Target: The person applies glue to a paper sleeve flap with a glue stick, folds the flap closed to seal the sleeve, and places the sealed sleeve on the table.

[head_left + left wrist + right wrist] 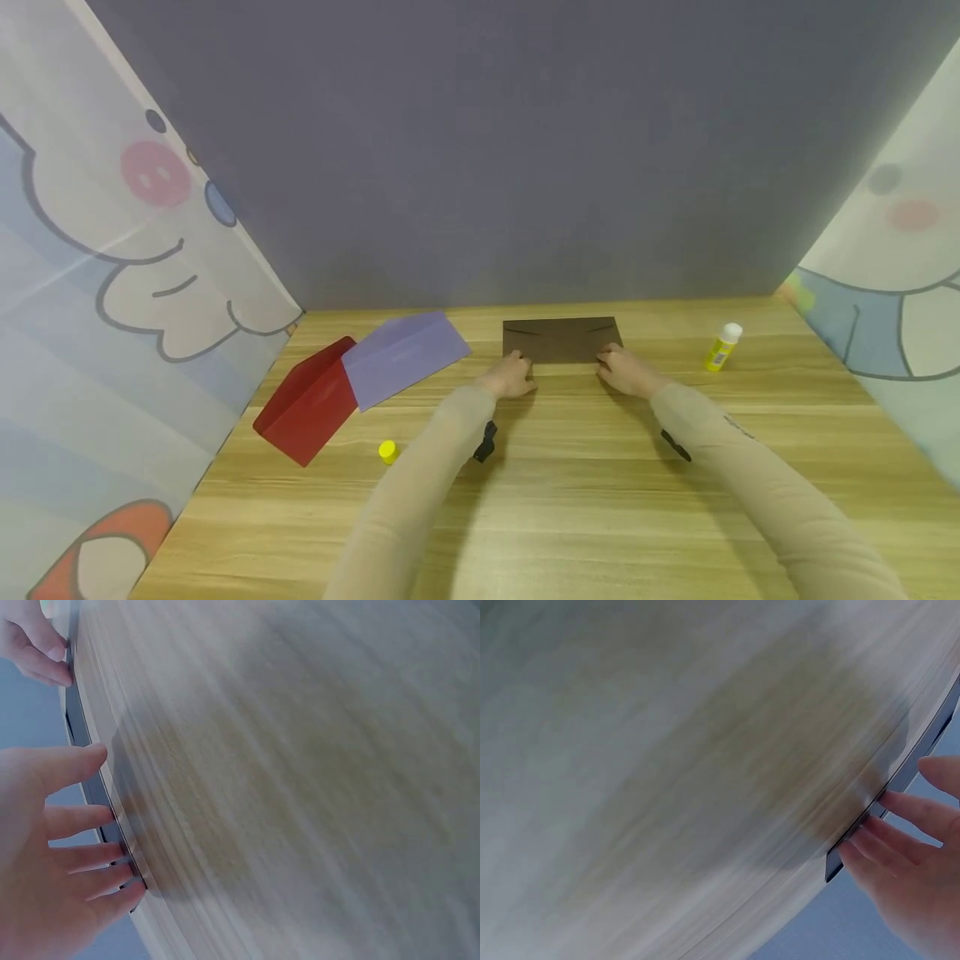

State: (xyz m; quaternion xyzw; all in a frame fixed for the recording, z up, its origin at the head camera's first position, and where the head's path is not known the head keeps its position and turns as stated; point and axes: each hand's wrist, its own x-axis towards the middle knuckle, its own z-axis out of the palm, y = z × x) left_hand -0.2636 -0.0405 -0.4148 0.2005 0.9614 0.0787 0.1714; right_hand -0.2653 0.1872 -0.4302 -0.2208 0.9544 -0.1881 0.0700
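A dark brown envelope [558,340] lies flat on the wooden table near its far edge. At its near left corner, my left hand [513,375] touches it with spread fingertips. The left wrist view shows the left hand [64,847] with its thumb raised away from the other fingers, which reach the envelope [97,791]. My right hand [626,371] rests its fingertips on the near right corner. In the right wrist view, the right hand [911,855] has fairly straight fingers on the envelope [904,776], the thumb apart from them.
Left of the hands lie a red envelope [311,417] and a purple envelope [405,358], overlapping, with flaps raised. A yellow cap [387,452] sits beside my left forearm. Toward the right stands a yellow glue stick [722,348] with a white top. A grey panel [525,167] rises behind the table.
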